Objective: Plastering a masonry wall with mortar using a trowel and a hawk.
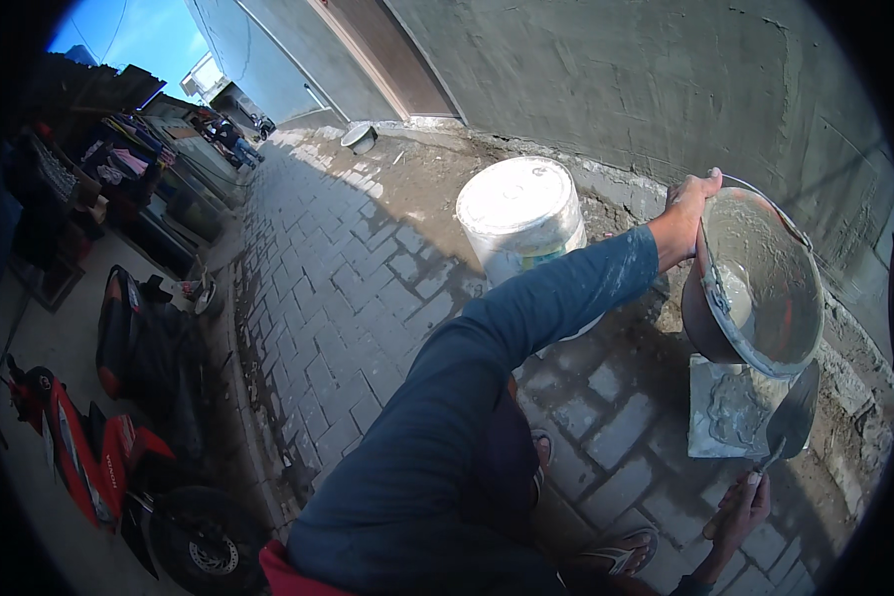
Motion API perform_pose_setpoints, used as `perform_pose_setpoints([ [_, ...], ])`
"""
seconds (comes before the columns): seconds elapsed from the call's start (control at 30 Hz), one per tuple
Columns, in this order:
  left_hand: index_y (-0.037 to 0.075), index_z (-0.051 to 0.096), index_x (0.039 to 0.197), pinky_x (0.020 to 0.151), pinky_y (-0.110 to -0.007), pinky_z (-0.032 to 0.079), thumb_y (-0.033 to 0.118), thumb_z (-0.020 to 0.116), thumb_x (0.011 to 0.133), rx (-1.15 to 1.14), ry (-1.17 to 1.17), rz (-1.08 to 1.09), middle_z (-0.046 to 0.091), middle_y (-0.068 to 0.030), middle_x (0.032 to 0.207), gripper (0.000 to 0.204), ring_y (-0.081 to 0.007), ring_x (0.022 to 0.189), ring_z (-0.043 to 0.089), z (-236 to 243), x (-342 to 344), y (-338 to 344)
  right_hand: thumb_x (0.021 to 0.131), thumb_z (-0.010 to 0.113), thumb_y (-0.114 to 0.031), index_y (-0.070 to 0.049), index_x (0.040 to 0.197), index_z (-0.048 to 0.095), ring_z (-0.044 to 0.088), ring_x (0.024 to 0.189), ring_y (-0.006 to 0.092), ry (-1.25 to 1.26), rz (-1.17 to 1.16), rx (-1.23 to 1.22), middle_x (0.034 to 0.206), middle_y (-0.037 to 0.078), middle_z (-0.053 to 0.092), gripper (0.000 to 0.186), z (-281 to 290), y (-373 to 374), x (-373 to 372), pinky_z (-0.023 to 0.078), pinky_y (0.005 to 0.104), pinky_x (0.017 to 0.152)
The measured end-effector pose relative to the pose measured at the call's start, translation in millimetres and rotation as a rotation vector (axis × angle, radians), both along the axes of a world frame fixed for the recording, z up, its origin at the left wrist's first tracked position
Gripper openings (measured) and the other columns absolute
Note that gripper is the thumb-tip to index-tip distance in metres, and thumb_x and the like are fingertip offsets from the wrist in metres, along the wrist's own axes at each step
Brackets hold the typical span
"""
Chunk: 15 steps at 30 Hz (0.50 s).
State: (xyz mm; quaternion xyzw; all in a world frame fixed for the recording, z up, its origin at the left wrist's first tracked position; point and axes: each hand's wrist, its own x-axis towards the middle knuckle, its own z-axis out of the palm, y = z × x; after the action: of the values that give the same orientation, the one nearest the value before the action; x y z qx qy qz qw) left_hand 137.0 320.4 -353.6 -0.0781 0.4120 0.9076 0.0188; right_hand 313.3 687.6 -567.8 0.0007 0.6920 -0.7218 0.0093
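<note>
My left hand (683,213) grips a round, mortar-smeared grey bucket (773,260) at three o'clock; at four, my right hand (739,509) clasps a grey metal trowel (794,413).

Pale lettering (112,471) is running along the side of a red motorbike (121,443) at the lower left of the frame. A coloured label (554,250) is showing on a white pail (512,226) near upper centre, its print appearing too small to read.
</note>
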Motion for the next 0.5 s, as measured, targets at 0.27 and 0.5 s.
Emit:
perform_pose_setpoints([
  [0.27,-0.006,0.061,0.114,0.095,-0.05,0.052,0.039,0.049,0.102,-0.065,0.012,0.043,0.066,-0.0229,0.114,0.048,-0.0337,0.104,0.066,5,4,-2,0.101,0.057,-0.031,-0.004,0.121,0.06,0.05,0.058,0.0033,0.026,0.004,0.01,0.082,-0.001,0.056,0.034,-8,15,-5,0.039,0.0201,0.047],
  [0.5,-0.006,0.067,0.101,0.085,-0.048,0.057,0.033,0.056,0.099,-0.215,0.045,0.186,0.068,-0.0215,0.106,0.041,-0.0311,0.092,0.069,7,9,0,0.101,0.056,-0.029,-0.003,0.122,0.06,0.05,0.058,0.003,0.054,-0.008,0.004,0.082,-0.001,0.055,0.033,9,4,2,0.04,0.0197,0.048],
])
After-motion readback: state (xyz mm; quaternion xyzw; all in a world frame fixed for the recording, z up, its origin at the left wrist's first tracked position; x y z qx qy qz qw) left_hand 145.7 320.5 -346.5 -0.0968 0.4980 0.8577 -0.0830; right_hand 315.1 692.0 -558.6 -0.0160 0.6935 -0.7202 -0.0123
